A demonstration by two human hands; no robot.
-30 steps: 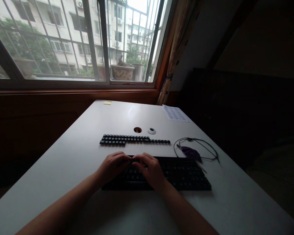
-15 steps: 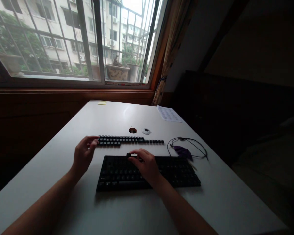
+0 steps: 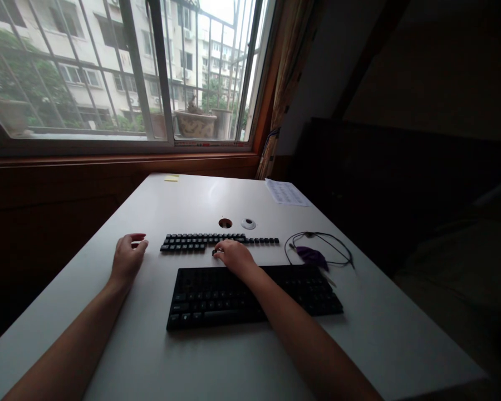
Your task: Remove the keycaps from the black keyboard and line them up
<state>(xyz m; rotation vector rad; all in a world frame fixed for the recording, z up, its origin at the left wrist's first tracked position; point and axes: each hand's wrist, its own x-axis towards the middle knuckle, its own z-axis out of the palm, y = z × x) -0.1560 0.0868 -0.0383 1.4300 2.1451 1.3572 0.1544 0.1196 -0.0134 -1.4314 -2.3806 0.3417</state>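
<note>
A black keyboard (image 3: 217, 317) lies across the white desk, with keycaps gone from its upper left part. Beyond it, loose black keycaps (image 3: 183, 247) stand in rows; the nearest row stops partway along. My right hand (image 3: 235, 258) reaches over the keyboard and pinches a single keycap (image 3: 214, 253) low over the desk, just right of that short row. Whether this keycap touches the desk I cannot tell. My left hand (image 3: 128, 257) is left of the rows, fingers curved and apart from the thumb, holding nothing.
A black cable (image 3: 338, 243) is coiled right of the rows by a purple cloth-like item (image 3: 312, 258). Behind the keycaps are a round desk hole (image 3: 225, 223) and a white ring-shaped cover (image 3: 248, 224). Printed paper (image 3: 287, 192) and yellow notes (image 3: 171, 177) lie at the far edge.
My right hand has carried the keycap from above the keyboard forward to the end of the short row. My left hand has drawn back leftward, away from the rows' left end.
</note>
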